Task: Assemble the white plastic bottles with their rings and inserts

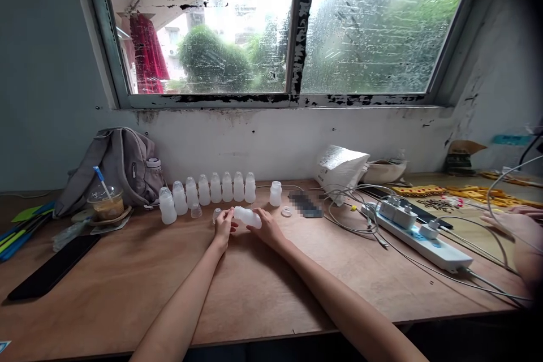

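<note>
A frosted white baby bottle (pixel 248 216) lies tilted on its side between my hands, just above the table. My left hand (pixel 223 228) pinches its neck end. My right hand (pixel 268 227) is closed round its base end. Just behind my left hand is a small clear domed cap (pixel 216 213), partly hidden by the fingers. Another clear cap (pixel 195 210) stands to its left. Several capped bottles (pixel 215 188) stand upright in a curved row behind. To the right, an uncapped bottle (pixel 275 194) stands behind a pale ring (pixel 286 211) lying flat.
A grey backpack (pixel 123 164), an iced drink cup (pixel 106 203) and a long black strip (pixel 55 266) lie left. Right are a silvery pouch (pixel 339 168), loose cables and a white power strip (pixel 424 240). Another person's hand (pixel 515 226) is at far right, near yellow parts (pixel 483 195).
</note>
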Action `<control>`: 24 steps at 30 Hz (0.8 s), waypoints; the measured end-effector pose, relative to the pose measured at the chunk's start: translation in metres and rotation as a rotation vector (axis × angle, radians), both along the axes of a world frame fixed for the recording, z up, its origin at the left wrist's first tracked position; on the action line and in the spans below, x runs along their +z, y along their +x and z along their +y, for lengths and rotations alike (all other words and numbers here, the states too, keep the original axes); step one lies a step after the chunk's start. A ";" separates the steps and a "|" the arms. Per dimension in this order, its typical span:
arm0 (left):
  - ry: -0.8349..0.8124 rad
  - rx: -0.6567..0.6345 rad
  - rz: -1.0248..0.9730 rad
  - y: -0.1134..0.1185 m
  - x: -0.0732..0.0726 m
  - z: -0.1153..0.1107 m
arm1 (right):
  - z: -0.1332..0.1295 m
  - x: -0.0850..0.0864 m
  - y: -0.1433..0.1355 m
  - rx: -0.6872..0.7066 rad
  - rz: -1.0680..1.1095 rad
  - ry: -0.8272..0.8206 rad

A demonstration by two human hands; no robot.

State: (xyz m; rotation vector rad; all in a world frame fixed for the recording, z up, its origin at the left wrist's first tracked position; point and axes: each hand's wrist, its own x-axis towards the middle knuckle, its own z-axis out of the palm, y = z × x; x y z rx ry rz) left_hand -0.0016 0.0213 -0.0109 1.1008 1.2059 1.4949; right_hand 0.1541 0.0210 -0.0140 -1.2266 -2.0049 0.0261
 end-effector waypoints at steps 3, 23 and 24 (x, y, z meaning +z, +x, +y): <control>0.004 -0.010 -0.010 -0.001 0.000 0.000 | 0.000 0.001 0.004 -0.015 -0.046 0.098; 0.054 -0.063 -0.094 -0.003 -0.004 0.005 | 0.005 -0.001 0.013 -0.038 -0.047 0.133; 0.040 -0.057 -0.078 -0.002 -0.006 0.006 | 0.006 -0.001 0.013 -0.035 -0.050 0.130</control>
